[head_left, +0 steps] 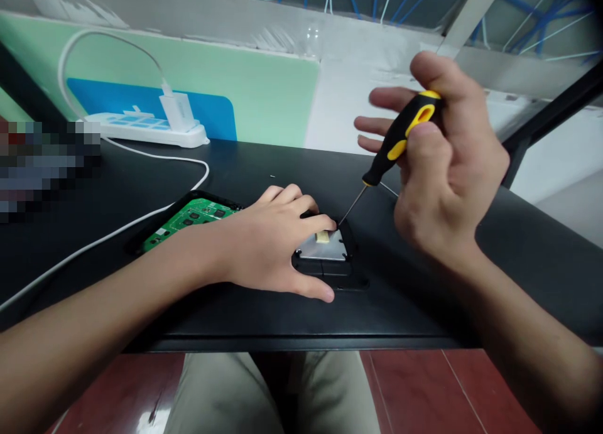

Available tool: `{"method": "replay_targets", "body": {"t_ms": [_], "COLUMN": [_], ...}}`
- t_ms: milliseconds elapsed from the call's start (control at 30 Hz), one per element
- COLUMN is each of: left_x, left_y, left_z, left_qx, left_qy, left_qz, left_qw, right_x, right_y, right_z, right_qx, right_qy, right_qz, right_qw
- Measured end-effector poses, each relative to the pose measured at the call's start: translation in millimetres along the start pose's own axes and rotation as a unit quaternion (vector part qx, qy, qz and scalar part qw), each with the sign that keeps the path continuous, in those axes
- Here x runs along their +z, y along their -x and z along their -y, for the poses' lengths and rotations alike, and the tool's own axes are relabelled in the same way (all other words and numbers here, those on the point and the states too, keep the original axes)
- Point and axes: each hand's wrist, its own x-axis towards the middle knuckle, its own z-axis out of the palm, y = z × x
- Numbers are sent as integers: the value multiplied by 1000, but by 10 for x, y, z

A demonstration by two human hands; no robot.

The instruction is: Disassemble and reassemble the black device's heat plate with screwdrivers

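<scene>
My right hand (pixel 443 145) grips a black and yellow screwdriver (pixel 400 135) by its handle, some fingers stretched away from it. The thin shaft slants down left, its tip at the upper right corner of a silver metal plate (pixel 325 249). That plate sits in a black plastic housing (pixel 360 283) on the table. A small pale yellow pad lies on the plate. My left hand (pixel 264 245) is spread flat over the housing, fingertips near the plate's far edge and thumb by the near edge. Left of it, a green circuit board (pixel 188 217) lies in a black case, partly hidden by my wrist.
The dark table (pixel 396 314) runs to a front edge above my legs. A white cable (pixel 141 154) crosses its left side from a charger (pixel 179 110) in a white power strip (pixel 146 132) at the wall. A tiny light-coloured piece (pixel 272 176) lies behind my left hand.
</scene>
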Motion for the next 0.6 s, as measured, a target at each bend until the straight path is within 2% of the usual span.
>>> {"method": "replay_targets", "body": {"t_ms": [100,267,333,433,500,600], "left_x": [2,-2,-4,-5,-4,-3], "left_y": [2,7,5,-2,-3,0], "left_z": [1,-4,-6,-6,-4,-4], "left_qx": [1,-6,-5,-2,-2,-3], "left_qy": [0,1,0,-3,-5,-5], "left_qz": [-2,4,5,2,3,4], "left_qw": [1000,1000,1000,1000,1000,1000], "right_x": [-8,-5,3,4,0,2], "right_y": [-29,-35,-16,10,13,-6], "right_z": [20,131,105,15,-25,8], "right_qx": [10,25,22,35,27,20], "right_qy": [29,123,73,-16,-24,5], "right_qz": [0,-53,-62,-25,-5,-26], "right_qw": [1000,991,995,999,999,999]}}
